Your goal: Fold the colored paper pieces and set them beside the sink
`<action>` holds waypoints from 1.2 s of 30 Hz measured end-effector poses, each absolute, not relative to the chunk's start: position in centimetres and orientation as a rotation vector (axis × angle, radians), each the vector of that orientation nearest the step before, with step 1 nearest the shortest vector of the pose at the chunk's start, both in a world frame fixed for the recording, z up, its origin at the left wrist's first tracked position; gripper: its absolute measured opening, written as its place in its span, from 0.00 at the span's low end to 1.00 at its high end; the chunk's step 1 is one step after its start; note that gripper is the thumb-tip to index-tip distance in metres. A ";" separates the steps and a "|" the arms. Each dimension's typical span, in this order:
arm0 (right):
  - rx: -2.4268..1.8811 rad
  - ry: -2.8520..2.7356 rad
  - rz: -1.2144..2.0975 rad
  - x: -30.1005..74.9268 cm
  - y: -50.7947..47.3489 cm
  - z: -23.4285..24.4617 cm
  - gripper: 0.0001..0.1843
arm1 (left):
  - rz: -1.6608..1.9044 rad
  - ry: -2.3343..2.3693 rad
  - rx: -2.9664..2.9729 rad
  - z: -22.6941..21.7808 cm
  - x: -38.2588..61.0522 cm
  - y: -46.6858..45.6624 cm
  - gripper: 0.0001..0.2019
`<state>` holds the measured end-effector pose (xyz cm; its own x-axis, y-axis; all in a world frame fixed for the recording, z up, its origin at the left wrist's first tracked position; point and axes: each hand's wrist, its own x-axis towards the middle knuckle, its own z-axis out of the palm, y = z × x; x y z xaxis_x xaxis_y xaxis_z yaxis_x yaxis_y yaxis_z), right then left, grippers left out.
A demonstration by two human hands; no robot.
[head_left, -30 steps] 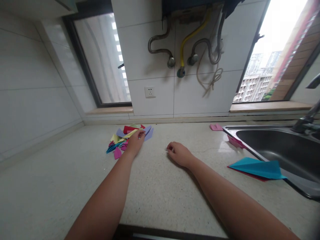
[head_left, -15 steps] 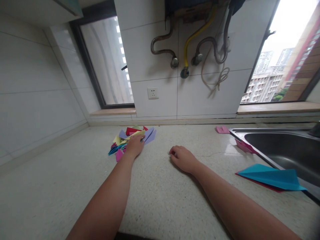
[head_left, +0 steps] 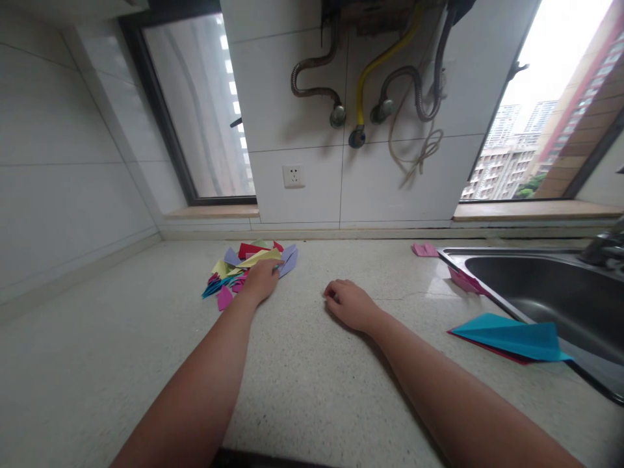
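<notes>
Paper pile (head_left: 233, 268) beneath outstretched left hand (head_left: 260, 283)

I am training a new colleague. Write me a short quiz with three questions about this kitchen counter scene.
1. True or false: the left hand touches the paper pile.
2. What lies at the edge of the sink, on the near side?
A. a blue paper plane
B. a red cup
C. a spoon
3. Fill the gap: the right hand rests, fingers curled, on the bare ____.

Key: 1 true; 2 A; 3 counter.
</notes>
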<state>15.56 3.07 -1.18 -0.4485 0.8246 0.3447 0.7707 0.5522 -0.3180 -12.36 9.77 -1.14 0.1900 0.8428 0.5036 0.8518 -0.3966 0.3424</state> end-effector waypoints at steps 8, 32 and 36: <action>-1.291 -2.316 0.192 15.8 2.8 -1.0 0.08 | -1.597 -1.747 -2.579 -0.8 -10.8 8.5 0.17; -1.221 -1.810 0.541 16.9 3.5 -0.9 0.08 | -2.631 -1.673 -2.560 -0.5 -5.6 5.8 0.23; -1.197 -1.724 0.621 17.0 4.1 -1.3 0.09 | -2.691 -1.602 -2.554 -0.4 -5.3 5.5 0.22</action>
<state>17.02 4.07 -1.35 -0.1072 0.9115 0.3971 0.4488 0.4008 -0.7987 -5.26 5.55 -0.41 0.0259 0.9278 0.3721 -0.1152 -0.3670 0.9231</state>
